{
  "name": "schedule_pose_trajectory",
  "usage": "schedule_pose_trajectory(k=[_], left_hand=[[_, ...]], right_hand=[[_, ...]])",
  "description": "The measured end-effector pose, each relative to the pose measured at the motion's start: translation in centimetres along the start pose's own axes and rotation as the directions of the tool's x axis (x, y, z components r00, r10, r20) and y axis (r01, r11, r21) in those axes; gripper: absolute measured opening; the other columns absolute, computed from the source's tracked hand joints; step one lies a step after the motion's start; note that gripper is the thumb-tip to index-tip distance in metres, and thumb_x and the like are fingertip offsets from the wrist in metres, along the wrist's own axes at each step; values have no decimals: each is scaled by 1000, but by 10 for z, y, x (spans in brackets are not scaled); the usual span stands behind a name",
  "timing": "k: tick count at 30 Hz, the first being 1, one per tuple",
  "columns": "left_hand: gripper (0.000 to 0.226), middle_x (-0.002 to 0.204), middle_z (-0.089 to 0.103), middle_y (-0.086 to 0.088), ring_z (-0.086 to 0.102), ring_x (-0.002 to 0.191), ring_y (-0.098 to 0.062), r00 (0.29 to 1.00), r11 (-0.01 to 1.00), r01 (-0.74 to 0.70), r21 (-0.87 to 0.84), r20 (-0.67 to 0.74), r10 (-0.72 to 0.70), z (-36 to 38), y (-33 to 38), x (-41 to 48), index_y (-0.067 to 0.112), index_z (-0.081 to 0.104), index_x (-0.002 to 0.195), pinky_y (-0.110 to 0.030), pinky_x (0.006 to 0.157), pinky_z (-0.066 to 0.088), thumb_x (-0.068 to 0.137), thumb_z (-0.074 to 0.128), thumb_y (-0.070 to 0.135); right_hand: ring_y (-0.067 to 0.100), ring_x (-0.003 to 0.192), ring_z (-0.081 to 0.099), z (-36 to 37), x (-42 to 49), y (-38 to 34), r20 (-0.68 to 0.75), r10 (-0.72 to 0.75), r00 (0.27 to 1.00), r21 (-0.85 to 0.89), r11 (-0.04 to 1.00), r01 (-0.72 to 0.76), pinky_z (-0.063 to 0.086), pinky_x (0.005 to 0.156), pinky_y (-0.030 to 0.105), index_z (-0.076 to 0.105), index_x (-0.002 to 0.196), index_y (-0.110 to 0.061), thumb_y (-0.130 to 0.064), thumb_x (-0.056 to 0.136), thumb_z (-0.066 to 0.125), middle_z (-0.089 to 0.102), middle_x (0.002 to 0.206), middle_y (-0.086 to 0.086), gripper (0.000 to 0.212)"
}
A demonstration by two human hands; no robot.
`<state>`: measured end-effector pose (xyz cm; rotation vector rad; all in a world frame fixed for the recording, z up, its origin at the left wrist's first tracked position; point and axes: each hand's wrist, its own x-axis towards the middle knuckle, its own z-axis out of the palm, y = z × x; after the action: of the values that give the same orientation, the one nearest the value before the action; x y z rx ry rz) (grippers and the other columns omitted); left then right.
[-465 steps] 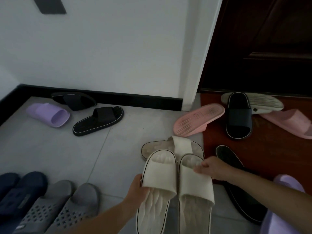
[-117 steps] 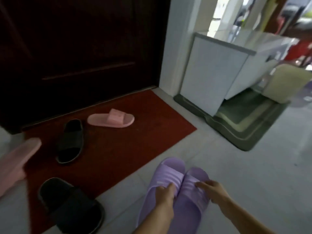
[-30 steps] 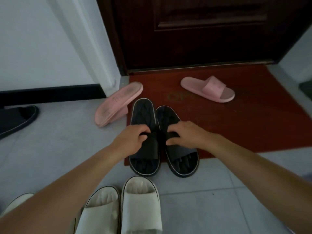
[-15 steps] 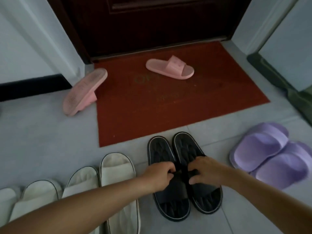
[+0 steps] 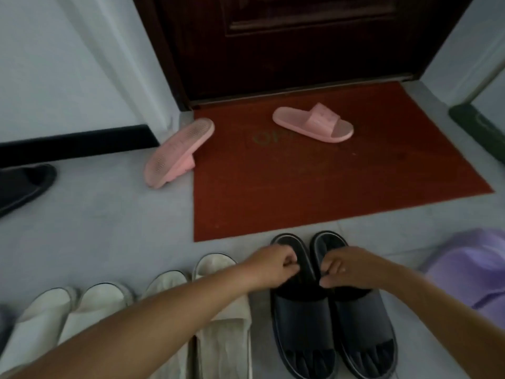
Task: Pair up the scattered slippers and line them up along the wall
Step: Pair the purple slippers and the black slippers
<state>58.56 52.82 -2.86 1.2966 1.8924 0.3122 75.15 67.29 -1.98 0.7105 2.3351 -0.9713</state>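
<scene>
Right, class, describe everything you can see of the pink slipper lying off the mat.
The pink slipper looks like moulded foam or rubber. It lies upside down, tilted, propped on its strap, its patterned sole facing up. It sits on the grey floor at the red mat's left edge. Nothing else touches it.

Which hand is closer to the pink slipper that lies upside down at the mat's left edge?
Left. The left hand grips one black slipper, right of the pink slipper and nearer the person; the right hand grips the other black slipper, farther right.
</scene>
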Motion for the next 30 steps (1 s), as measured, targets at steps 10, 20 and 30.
schedule_pose_trajectory(k=[10, 20, 30], left_hand=[[39, 110, 64, -23, 63, 101, -37, 698, 891, 339, -300, -555, -453, -179, -131, 20, -4, 52, 122, -40, 86, 49, 90, 54, 19], [38, 110, 65, -28, 64, 100, -37, 427, 637, 358, -683, -487, -762, -179, -228, 44, -8, 61, 111, -38, 83, 52, 86, 59, 21], [50, 83, 63, -18, 61, 71, -27, 343, 87, -117, -989, -122, -931, -180, -253, 43, -9, 57, 109, -33, 74, 54, 79, 73, 28]], right_hand=[[0, 85, 59, -52, 95, -65, -149, -52, 987, 73, 995, 63, 44, 70, 15, 65, 92, -30, -53, 81, 63, 65, 93, -12, 25], [-5, 86, 58, -66, 151, -98, -17, -53, 998, -95, 994, 51, 50, 77, 16, 61, 99, -41, -59, 78, 62, 61, 96, -19, 27], [2, 84, 60, -80, 205, -163, -180, -122, 976, -47, 992, 115, 45, 74, 21, 61, 108, -33, -51, 80, 64, 62, 90, -15, 34]])
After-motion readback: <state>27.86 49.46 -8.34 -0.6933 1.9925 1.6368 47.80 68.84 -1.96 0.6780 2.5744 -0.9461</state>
